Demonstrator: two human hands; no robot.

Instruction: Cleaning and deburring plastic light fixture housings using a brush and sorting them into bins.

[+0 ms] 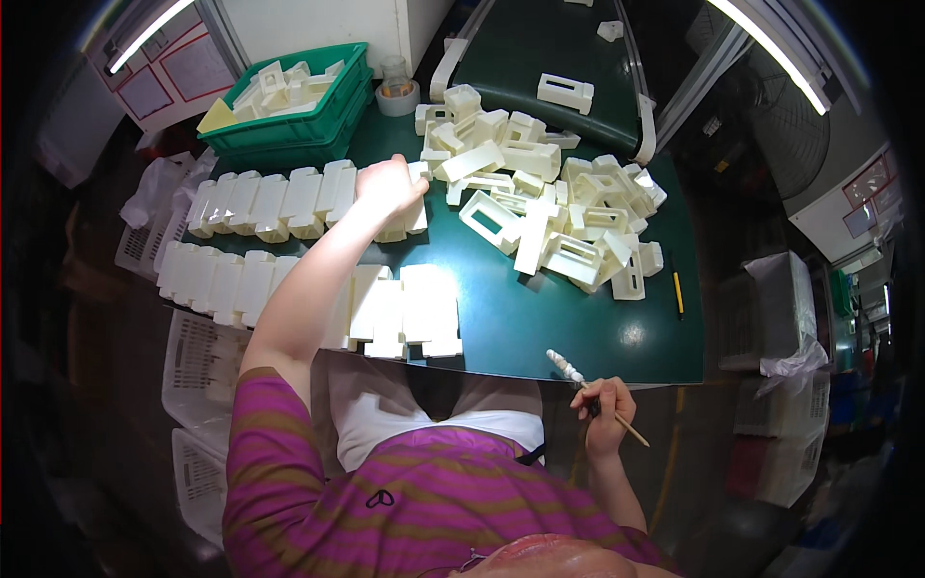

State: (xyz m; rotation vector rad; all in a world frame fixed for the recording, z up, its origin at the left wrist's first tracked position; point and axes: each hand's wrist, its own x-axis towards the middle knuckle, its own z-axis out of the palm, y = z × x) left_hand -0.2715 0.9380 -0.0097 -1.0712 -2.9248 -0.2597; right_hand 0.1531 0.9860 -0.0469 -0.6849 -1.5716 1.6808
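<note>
My left hand [388, 185] reaches across the green table to the right end of the back row of cream plastic housings [302, 200]. Its fingers are curled over the last housing [416, 214], partly hiding it. Nearer to me lies a second row of similar housings [374, 308], partly covered by my left forearm. Just off the table's front edge, my right hand [605, 414] grips a thin wooden stick [631, 431]. White material is wrapped around the stick's far tip, which points up and left over the edge.
A loose heap of cream housings [540, 207] lies at the back right, before a green conveyor belt [511, 53] carrying a few more. Stacked green crates [289, 123] stand at the back left, beside a small jar [395, 82]. A yellow pen [678, 294] lies at the right.
</note>
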